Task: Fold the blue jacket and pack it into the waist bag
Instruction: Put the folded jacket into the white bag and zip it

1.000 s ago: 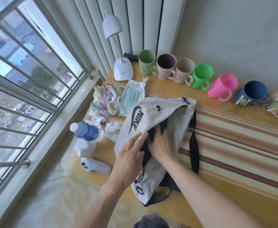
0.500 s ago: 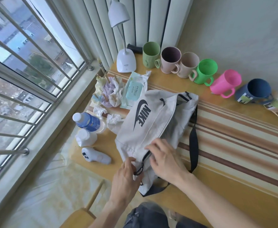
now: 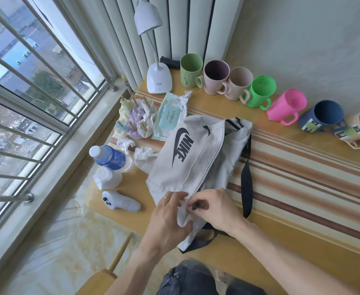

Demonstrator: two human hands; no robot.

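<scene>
Both hands have slid down to the waist bag's (image 3: 196, 158) near end since 0.5 s ago, zipper nearly run home.
Left hand (image 3: 166, 218) pinches the soft, light fabric corner; right hand (image 3: 215, 209) fingers nip the zipper pull. Bag lies on the striped surface (image 3: 302, 188); blue jacket unseen, presumably inside. Grip the limp cloth beside the zip.
</scene>
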